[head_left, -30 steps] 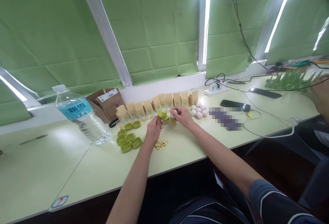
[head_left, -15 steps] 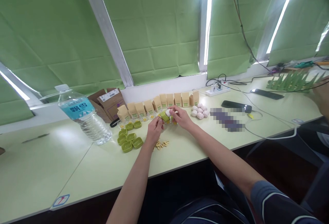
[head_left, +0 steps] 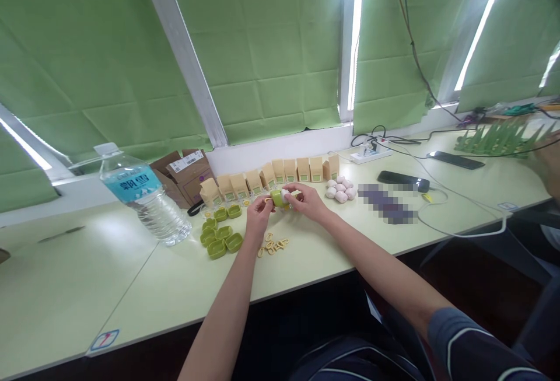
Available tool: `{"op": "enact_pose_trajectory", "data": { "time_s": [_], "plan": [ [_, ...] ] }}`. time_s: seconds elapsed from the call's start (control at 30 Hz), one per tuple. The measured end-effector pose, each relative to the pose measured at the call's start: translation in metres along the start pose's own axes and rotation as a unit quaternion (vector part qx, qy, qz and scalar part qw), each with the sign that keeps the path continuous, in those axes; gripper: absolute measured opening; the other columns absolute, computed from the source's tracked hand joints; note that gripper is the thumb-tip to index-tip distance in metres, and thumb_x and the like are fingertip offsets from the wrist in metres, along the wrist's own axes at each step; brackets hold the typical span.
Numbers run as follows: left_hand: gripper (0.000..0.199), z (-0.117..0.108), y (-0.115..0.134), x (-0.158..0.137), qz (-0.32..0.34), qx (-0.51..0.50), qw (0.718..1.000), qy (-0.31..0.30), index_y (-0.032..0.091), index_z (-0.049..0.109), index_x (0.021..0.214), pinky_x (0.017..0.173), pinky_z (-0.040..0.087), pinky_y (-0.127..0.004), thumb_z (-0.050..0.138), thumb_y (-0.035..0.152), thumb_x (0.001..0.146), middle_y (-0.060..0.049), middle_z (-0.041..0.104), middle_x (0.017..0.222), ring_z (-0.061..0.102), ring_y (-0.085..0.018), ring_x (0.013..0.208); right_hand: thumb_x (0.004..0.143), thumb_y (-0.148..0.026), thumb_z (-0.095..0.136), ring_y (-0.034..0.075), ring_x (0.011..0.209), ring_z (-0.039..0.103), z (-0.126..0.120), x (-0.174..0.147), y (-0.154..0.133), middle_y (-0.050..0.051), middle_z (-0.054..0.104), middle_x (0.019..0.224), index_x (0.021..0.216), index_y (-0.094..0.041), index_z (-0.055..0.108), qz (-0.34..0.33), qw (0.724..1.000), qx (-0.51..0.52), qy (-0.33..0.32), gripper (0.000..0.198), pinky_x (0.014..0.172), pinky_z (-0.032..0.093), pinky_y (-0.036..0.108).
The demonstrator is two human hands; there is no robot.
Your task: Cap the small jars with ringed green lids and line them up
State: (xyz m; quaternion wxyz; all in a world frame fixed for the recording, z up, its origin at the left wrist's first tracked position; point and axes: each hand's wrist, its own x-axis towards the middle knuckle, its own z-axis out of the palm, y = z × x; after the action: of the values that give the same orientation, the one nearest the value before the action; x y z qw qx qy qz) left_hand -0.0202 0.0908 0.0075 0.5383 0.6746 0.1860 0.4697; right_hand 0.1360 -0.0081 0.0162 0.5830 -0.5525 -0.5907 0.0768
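- Pale, smooth tabletop (head_left: 144, 299) beneath the fingers; it carries everything, within reach of both forearms from its near edge;
- clear plastic bottle with a blue label (head_left: 149, 194), well left of the left fingers; probably set there to spare the hands room;
- left hand (head_left: 257, 220) and right hand (head_left: 311, 201), facing each other; left fingers pinch one end of the held piece, right fingers pinch the other; the opposed grip likely steadies both parts in line;
- tan paper boxes with green labels (head_left: 289, 171), lined up just beyond the fingers; the row seems meant for order;
- olive-green, rounded, open cups (head_left: 217, 249), grouped left of the left fingers; probably handy for that side;
- light-green rounded cup (head_left: 277, 198), the held piece, between both hands' fingers; a white rounded part (head_left: 285, 194) meets its right end;
- pinkish-white rounded lumps (head_left: 340, 194), clustered right of the right fingers;
- small yellow curved pieces (head_left: 273, 245), loose just nearer than the left fingers; probably within a short reach.
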Motion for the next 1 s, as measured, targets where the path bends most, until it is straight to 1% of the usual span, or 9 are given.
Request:
{"op": "enact_pose_trajectory", "data": {
  "time_s": [0.1, 0.17, 0.27, 0.37, 0.63, 0.87, 1.0],
  "plan": [
    [0.028, -0.001, -0.001, 0.001, -0.024, -0.027, 0.999, 0.01, 0.017, 0.059, 0.08, 0.067, 0.051, -0.026, 0.071, 0.041, 0.077, -0.001, 0.062, 0.081, 0.061, -0.012, 0.071, 0.09, -0.044, 0.057, 0.009, 0.057, 0.056, 0.001, 0.0, 0.0, 0.006, 0.068, 0.104, 0.112, -0.021, 0.067, -0.002, 1.0, -0.001, -0.003, 0.034, 0.058, 0.052, 0.024],
    [0.031, -0.001, -0.002, 0.001, -0.041, -0.057, 0.997, 0.016, 0.019, 0.055, 0.085, 0.065, 0.051, -0.024, 0.074, 0.04, 0.075, 0.0, 0.063, 0.08, 0.064, -0.013, 0.072, 0.09, -0.045, 0.057, 0.008, 0.055, 0.055, 0.001, -0.001, 0.001, 0.006, 0.069, 0.103, 0.113, -0.021, 0.068, 0.001, 1.0, -0.002, -0.007, 0.035, 0.057, 0.052, 0.024],
    [0.035, -0.001, -0.003, 0.002, -0.069, -0.086, 0.994, 0.002, 0.02, 0.055, 0.096, 0.063, 0.049, -0.023, 0.074, 0.04, 0.075, 0.0, 0.065, 0.082, 0.067, -0.014, 0.072, 0.09, -0.046, 0.057, 0.008, 0.054, 0.056, 0.001, -0.001, 0.001, 0.006, 0.069, 0.103, 0.113, -0.021, 0.068, 0.01, 1.0, 0.005, -0.01, 0.036, 0.056, 0.051, 0.024],
    [0.037, -0.001, -0.003, 0.003, -0.084, -0.093, 0.992, -0.009, 0.018, 0.058, 0.099, 0.063, 0.049, -0.024, 0.073, 0.044, 0.077, -0.003, 0.067, 0.087, 0.068, -0.014, 0.072, 0.09, -0.047, 0.056, 0.009, 0.052, 0.057, 0.0, 0.0, 0.001, 0.006, 0.069, 0.103, 0.115, -0.021, 0.068, 0.022, 1.0, 0.017, -0.014, 0.037, 0.054, 0.051, 0.025],
    [0.042, -0.003, -0.009, 0.005, -0.08, -0.105, 0.991, 0.021, 0.017, 0.055, 0.092, 0.07, 0.053, -0.026, 0.074, 0.05, 0.074, -0.003, 0.066, 0.086, 0.066, -0.013, 0.076, 0.092, -0.049, 0.054, 0.01, 0.053, 0.06, 0.0, -0.001, 0.0, 0.006, 0.069, 0.108, 0.116, -0.024, 0.068, 0.024, 0.999, 0.01, -0.026, 0.037, 0.055, 0.053, 0.027],
    [0.042, -0.003, -0.011, 0.005, -0.068, -0.104, 0.992, 0.021, 0.017, 0.056, 0.089, 0.079, 0.056, -0.031, 0.077, 0.049, 0.072, -0.003, 0.066, 0.089, 0.064, -0.013, 0.082, 0.092, -0.049, 0.053, 0.008, 0.052, 0.059, 0.001, -0.001, -0.001, 0.004, 0.069, 0.102, 0.118, -0.024, 0.064, 0.038, 0.998, 0.024, -0.033, 0.037, 0.053, 0.051, 0.023],
    [0.041, -0.003, -0.011, 0.005, -0.07, -0.108, 0.992, 0.017, 0.016, 0.057, 0.09, 0.083, 0.056, -0.034, 0.077, 0.048, 0.072, -0.004, 0.067, 0.089, 0.065, -0.013, 0.082, 0.091, -0.049, 0.056, 0.008, 0.052, 0.06, 0.001, -0.001, 0.0, 0.004, 0.069, 0.101, 0.114, -0.023, 0.061, 0.04, 0.998, 0.024, -0.034, 0.035, 0.052, 0.05, 0.022]
  ]
}}
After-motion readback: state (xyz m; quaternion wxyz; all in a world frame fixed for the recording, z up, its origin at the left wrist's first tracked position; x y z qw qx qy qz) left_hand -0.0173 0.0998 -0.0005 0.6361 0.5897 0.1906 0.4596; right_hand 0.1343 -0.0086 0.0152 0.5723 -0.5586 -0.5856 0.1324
